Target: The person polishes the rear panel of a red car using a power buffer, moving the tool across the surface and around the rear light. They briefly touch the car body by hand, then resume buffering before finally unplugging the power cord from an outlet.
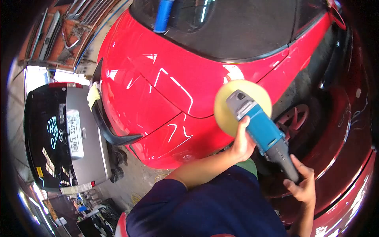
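A teal car polisher (pixel 265 127) with a grey head and a dark rear handle is held in front of my body. My left hand (pixel 242 145) grips its front part from the side, thumb up along the housing. Around the rear handle, my right hand (pixel 302 183) is closed. The round yellow pad (pixel 223 108) at its head lies over the glossy red car's (pixel 158 104) side panel below the window; whether it presses on the paint is hard to tell. The polisher covers part of the pad.
A blue cylindrical object (pixel 163 15) rests by the red car's glass. A yellow cloth (pixel 93 96) hangs on the black spoiler (pixel 114 136). A grey vehicle (pixel 89 142) stands at left. Close on my right is a dark red car (pixel 335 158). Racked parts (pixel 49 35) line the upper left.
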`<act>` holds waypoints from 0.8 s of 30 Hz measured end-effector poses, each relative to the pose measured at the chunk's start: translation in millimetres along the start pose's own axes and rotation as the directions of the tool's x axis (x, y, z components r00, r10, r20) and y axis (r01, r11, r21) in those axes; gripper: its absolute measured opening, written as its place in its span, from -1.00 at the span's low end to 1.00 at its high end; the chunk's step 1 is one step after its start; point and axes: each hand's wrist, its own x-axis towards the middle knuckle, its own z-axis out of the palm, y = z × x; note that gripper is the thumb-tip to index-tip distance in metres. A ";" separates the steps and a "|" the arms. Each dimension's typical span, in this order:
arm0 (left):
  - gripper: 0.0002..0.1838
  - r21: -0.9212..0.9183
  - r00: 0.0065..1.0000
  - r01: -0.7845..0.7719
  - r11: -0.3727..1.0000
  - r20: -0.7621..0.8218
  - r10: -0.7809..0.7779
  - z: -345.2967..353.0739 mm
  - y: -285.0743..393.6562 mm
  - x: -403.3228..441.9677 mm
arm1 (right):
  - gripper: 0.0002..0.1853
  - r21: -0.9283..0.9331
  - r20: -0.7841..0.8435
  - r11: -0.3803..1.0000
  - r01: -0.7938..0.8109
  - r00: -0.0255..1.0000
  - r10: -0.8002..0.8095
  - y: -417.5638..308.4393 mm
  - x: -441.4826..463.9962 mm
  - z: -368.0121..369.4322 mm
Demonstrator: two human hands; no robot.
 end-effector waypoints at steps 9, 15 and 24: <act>-0.03 0.088 0.908 -0.397 0.913 -0.105 0.405 -102.0 180.0 -35.2 | -0.10 -0.021 0.191 0.939 0.344 0.923 -0.334 -79.1 98.9 169.3; 0.02 0.140 0.824 -0.562 0.815 0.004 0.567 -154.0 323.6 -7.9 | -0.17 -0.065 0.219 0.934 0.353 0.918 -0.331 -141.0 183.9 267.6; -0.01 0.096 0.856 -0.516 0.851 0.011 0.517 -162.3 325.2 -34.7 | -0.17 -0.087 0.212 0.949 0.304 0.936 -0.281 -158.4 162.4 289.7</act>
